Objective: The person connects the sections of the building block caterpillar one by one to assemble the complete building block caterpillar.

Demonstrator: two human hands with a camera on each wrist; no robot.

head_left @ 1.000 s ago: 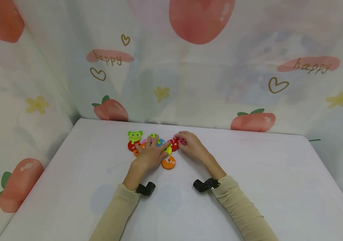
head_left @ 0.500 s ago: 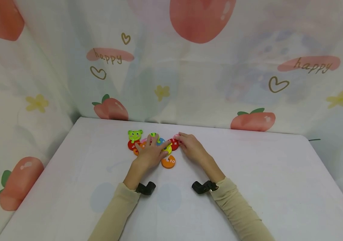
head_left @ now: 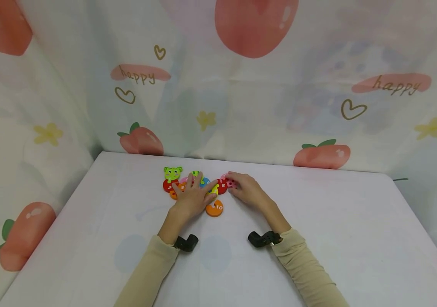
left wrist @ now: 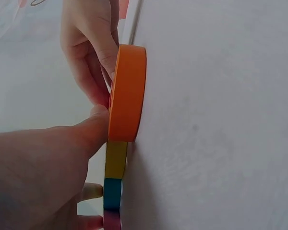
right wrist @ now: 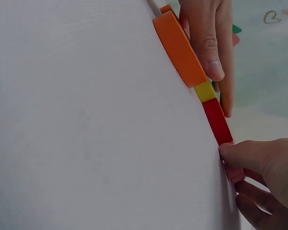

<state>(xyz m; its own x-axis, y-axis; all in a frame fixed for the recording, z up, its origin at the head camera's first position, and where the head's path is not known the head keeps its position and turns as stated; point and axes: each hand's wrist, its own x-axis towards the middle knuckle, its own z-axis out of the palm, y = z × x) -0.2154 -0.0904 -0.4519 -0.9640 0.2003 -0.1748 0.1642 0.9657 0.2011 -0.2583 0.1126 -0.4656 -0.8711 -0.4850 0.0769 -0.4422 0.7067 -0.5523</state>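
Note:
A caterpillar number puzzle lies on the white table. Its green smiling head is at the left end, above a red piece marked 2. My left hand rests with spread fingers on the middle pieces and partly hides them. At the right end, my right hand pinches a pink dotted puzzle piece between thumb and fingers, against the red piece marked 8. Nearer to me lies an orange piece marked 10, apart from the pink one.
A patterned curtain with fruit prints hangs behind the table and along its left side. The table's back edge runs just beyond the puzzle. Each wrist wears a black camera, such as the right wrist camera.
The right hand has shifted slightly at the pink piece, first covering more of it, then uncovering its dots again. The left hand stays on the middle pieces.

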